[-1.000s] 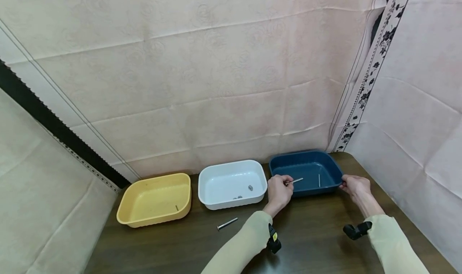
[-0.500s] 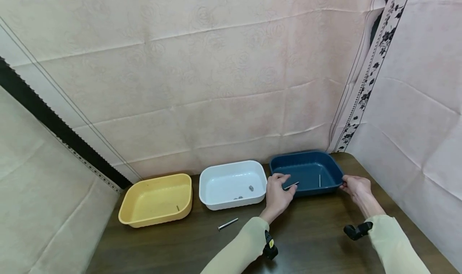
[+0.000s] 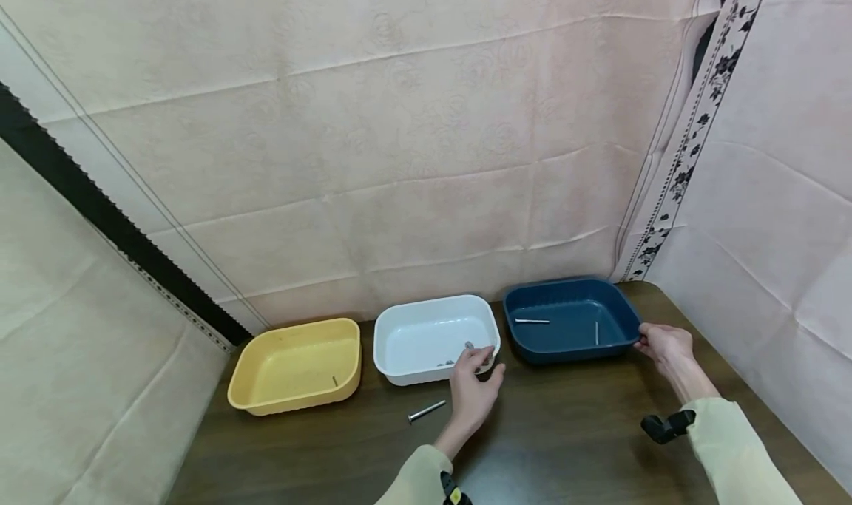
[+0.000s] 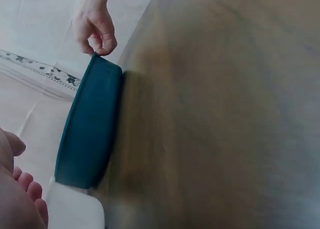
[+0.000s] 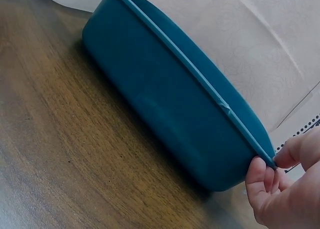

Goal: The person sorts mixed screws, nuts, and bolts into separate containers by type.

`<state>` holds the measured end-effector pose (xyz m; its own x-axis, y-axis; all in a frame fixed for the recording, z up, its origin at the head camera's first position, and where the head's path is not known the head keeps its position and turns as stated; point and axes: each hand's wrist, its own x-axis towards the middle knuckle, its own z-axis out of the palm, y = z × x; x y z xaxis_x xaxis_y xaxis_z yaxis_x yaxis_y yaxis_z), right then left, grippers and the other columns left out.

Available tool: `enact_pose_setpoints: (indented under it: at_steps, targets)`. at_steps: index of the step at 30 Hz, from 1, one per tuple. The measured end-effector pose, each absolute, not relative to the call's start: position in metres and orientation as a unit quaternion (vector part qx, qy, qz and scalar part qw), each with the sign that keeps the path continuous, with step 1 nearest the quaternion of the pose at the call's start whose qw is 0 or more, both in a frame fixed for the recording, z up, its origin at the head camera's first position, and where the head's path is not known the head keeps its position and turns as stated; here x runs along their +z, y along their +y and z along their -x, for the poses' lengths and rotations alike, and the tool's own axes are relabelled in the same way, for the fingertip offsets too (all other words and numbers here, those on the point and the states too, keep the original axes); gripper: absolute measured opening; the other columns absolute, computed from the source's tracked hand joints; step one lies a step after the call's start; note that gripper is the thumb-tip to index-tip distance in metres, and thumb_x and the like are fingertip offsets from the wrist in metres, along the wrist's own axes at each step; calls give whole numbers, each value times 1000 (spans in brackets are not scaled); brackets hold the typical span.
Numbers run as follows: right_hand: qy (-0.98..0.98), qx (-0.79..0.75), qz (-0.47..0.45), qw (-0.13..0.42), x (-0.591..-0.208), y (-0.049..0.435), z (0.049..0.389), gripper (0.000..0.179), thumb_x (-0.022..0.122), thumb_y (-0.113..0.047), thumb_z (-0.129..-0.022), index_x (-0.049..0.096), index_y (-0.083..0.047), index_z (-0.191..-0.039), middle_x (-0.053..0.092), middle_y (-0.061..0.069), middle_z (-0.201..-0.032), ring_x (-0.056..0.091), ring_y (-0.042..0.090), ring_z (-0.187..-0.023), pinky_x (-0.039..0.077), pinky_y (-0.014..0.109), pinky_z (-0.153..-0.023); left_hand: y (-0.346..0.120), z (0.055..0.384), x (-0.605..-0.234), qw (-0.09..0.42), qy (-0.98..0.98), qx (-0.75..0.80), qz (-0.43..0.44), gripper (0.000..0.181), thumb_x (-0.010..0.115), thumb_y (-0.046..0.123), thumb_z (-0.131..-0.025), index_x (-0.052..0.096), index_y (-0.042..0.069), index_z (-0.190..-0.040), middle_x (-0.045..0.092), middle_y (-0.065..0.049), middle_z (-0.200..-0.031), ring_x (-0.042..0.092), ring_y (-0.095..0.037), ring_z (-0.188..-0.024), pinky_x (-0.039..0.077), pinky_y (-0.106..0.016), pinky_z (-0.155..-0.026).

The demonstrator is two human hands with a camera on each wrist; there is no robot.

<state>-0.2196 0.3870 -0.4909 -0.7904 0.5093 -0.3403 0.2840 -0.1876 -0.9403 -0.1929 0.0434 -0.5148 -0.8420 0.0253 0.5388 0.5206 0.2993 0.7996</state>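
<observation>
My right hand (image 3: 665, 346) pinches the right rim of the blue plastic tray (image 5: 150, 94) between thumb and fingers. Inside that tray lie two slim, silver, nail-like pieces, one crosswise at the left (image 3: 532, 321) and another pointing away at the right (image 3: 596, 333). My left hand (image 3: 474, 390) holds nothing; its thumb and fingers are apart, over the front right corner of the white tray (image 3: 393, 378). A few small grey metal pieces (image 3: 469, 345) sit in the white tray, partly hidden by the fingers. Left of this hand, a thicker silver bolt-like piece (image 3: 427, 411) with a flat head lies on the table.
A yellow tray (image 3: 242, 401) with one small dark piece (image 3: 335, 381) in it stands at the left. All three trays line the back of the brown wooden table (image 3: 552, 431). Pale cloth (image 3: 426, 135) hangs behind and at both sides.
My left hand has let go of a slim nail-like piece, which now lies in the blue tray, and has moved left to the white tray. The right hand keeps its grip on the rim.
</observation>
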Motion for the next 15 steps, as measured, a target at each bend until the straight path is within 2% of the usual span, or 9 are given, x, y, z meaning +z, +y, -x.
enact_pose_setpoints:
  at_steps: [3,8,11,15]
  targets:
    - [-632,702,319,77,-490,387,220,11,51,4,-94,54,10,-103,54,7,-75,58,11,-59,58,24,-59,32,185,-519,233,-763,-576,179,25,78,-3,-81,75,-3,-105,66,-13,-90,65,-27,-83,58,-41,-74]
    - [-626,706,321,82,-490,388,220,8,51,5,-94,54,9,-101,53,6,-72,57,11,-58,58,24,-58,16,175,-522,261,-755,-576,175,17,78,-5,-80,74,4,-94,67,-8,-83,65,-20,-76,57,-33,-69]
    - [-627,706,318,82,-490,387,220,7,51,5,-94,54,9,-99,53,6,-71,57,11,-57,58,24,-57,8,167,-523,241,-761,-584,149,16,78,-3,-80,69,6,-89,66,-5,-83,64,-21,-75,56,-32,-67]
    - [-627,709,311,83,-490,386,220,5,51,6,-94,55,9,-97,53,6,-71,57,11,-57,58,24,-57,-1,157,-526,200,-771,-593,121,18,79,1,-81,64,6,-91,66,-4,-86,63,-24,-77,56,-37,-68]
